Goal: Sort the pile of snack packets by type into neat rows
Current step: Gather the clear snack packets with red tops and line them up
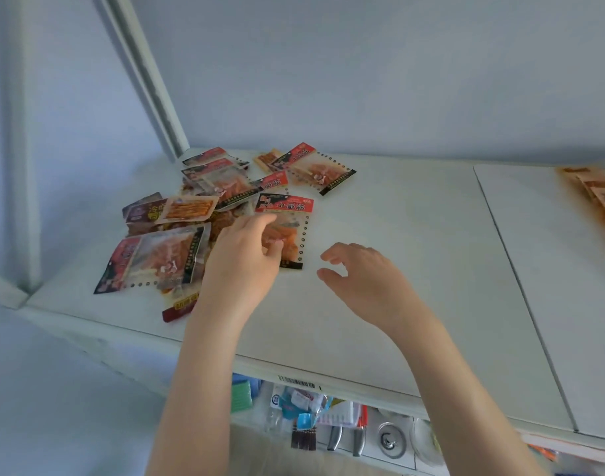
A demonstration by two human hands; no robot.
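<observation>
The left hand (242,252) pinched a red-topped packet (287,207) at the right edge of the pile (187,207) on the white surface (397,235). The right hand (362,276) hovered beside it, fingers loosely curled, holding nothing.

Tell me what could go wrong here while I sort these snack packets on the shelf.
1. The dark red packet lies close to the front edge of the shelf; a careless sweep could knock it off.
2. The left hand grips the red-topped packet at the edge of the pile; pulling it out may drag neighbouring packets along and scatter them.
</observation>
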